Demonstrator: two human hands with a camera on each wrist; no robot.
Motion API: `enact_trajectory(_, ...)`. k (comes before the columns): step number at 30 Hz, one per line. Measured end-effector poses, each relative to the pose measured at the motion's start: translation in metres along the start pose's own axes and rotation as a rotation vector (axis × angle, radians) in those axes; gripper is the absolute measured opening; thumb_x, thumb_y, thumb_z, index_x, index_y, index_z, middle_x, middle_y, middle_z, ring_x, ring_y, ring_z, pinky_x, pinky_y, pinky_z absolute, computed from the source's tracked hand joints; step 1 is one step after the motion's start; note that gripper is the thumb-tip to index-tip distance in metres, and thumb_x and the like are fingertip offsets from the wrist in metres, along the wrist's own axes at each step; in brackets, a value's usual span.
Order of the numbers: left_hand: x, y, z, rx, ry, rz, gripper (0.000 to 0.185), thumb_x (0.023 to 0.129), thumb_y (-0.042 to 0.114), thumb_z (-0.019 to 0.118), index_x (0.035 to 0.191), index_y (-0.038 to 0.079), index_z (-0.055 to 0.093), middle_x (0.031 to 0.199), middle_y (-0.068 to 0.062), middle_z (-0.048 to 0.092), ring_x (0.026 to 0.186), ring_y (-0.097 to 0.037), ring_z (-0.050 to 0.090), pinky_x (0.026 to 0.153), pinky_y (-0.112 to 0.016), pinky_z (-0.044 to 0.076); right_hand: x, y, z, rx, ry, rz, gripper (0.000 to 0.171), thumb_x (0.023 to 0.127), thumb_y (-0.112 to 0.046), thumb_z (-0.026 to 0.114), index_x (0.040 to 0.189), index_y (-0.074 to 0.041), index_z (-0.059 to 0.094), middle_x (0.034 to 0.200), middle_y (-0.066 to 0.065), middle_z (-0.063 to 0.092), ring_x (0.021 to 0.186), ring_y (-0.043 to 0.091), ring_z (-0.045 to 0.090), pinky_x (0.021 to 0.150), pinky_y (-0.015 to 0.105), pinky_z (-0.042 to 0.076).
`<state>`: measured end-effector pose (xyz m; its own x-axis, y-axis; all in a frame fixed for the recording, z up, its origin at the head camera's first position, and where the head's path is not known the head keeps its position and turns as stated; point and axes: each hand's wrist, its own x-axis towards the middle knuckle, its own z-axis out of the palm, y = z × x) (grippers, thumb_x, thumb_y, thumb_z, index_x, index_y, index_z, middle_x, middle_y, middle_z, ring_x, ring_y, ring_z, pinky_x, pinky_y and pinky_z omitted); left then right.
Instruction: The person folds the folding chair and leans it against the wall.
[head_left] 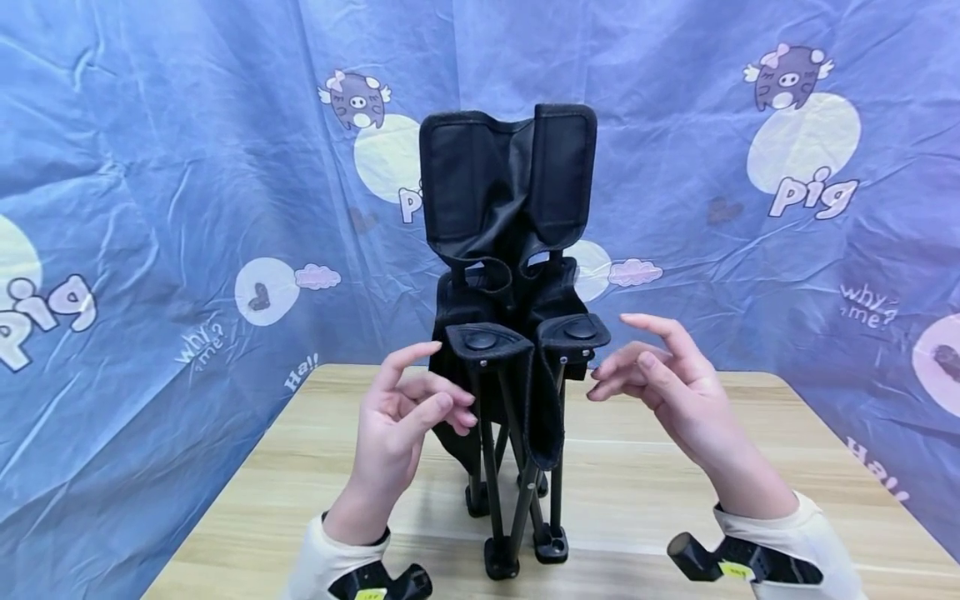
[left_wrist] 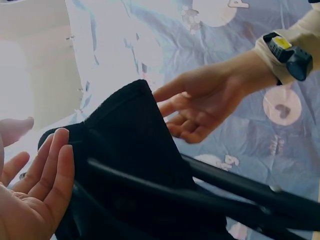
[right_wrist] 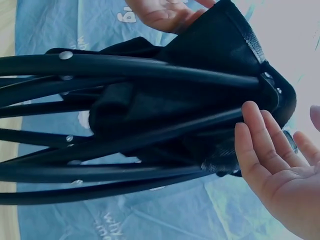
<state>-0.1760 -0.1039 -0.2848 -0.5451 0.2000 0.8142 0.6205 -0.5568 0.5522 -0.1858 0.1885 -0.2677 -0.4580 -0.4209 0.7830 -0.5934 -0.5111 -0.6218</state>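
Wrists: black cam mounts point(head_left: 378, 582) strapped over cream sleeves, right at the bottom of the head view.
Left hand point(head_left: 401, 417): fingers loose and spread, holding nothing, just beside the chair's front left corner. Head view makes it look like maybe touching, honestly can't tell.
Right hand point(head_left: 663, 379): same deal, fingers relaxed and open, a bit off the front right corner.
Chair point(head_left: 513, 317): small black folding one, folded up narrow, standing upright on its feet between both hands on the wooden surface point(head_left: 660, 500).
Left wrist view: shows the fabric corner point(left_wrist: 127, 125) close up with the left fingers point(left_wrist: 52, 170) next to it, and the right hand across the way.
Right wrist view: only here you see the crossed leg tubes point(right_wrist: 125, 70) and rivets from underneath.
Backdrop point(head_left: 150, 167): blue sheet with pig cartoons, farthest back.
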Motion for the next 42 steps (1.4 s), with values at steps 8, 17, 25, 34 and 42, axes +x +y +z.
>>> enact_trajectory(8,-0.020,0.001,-0.012,0.027,0.005,-0.016,0.044,0.095,-0.004,0.060,0.136,0.009,0.055,0.098,-0.003,0.073,0.077,-0.013,0.072,0.062,-0.028,0.060,-0.020,0.005,-0.004,-0.067,0.006,0.104,0.044,0.106,0.004,0.027,0.148,-0.009,0.035,0.113,0.011,0.068,0.096,0.026,0.071,0.090,0.036,0.056)
enact_trajectory(17,-0.049,-0.002,-0.022,0.044,0.045,-0.034,0.045,0.093,-0.013,0.054,0.132,0.009,0.056,0.099,-0.003,0.072,0.076,-0.010,0.070,0.056,-0.022,0.057,-0.049,0.020,-0.011,-0.115,0.039,0.202,0.054,0.102,0.014,0.024,0.150,-0.009,0.033,0.117,0.013,0.066,0.095,0.026,0.072,0.085,0.035,0.058)
enact_trajectory(25,-0.082,-0.018,-0.037,0.060,0.084,-0.114,0.054,0.090,-0.023,0.043,0.134,0.005,0.054,0.107,-0.005,0.070,0.081,-0.014,0.071,0.058,-0.025,0.059,-0.079,0.037,-0.011,-0.143,0.079,0.342,0.052,0.103,0.010,0.030,0.149,-0.015,0.033,0.123,0.008,0.062,0.091,0.026,0.071,0.080,0.037,0.060)
enact_trajectory(34,-0.119,-0.039,-0.042,0.133,0.190,-0.477,0.048,0.088,-0.013,0.054,0.130,0.010,0.052,0.112,-0.008,0.063,0.082,-0.017,0.072,0.058,-0.028,0.059,-0.116,0.061,-0.010,-0.115,0.141,0.577,0.046,0.106,0.000,0.037,0.143,-0.028,0.038,0.124,0.002,0.059,0.089,0.025,0.071,0.079,0.039,0.060)
enact_trajectory(42,-0.141,-0.061,-0.040,0.182,0.252,-0.759,0.062,0.083,-0.006,0.064,0.137,-0.013,0.034,0.118,-0.019,0.059,0.081,-0.025,0.072,0.056,-0.029,0.057,-0.144,0.084,-0.001,-0.088,0.230,0.785,0.039,0.106,-0.010,0.042,0.138,-0.032,0.037,0.127,0.008,0.051,0.088,0.029,0.070,0.075,0.043,0.060)
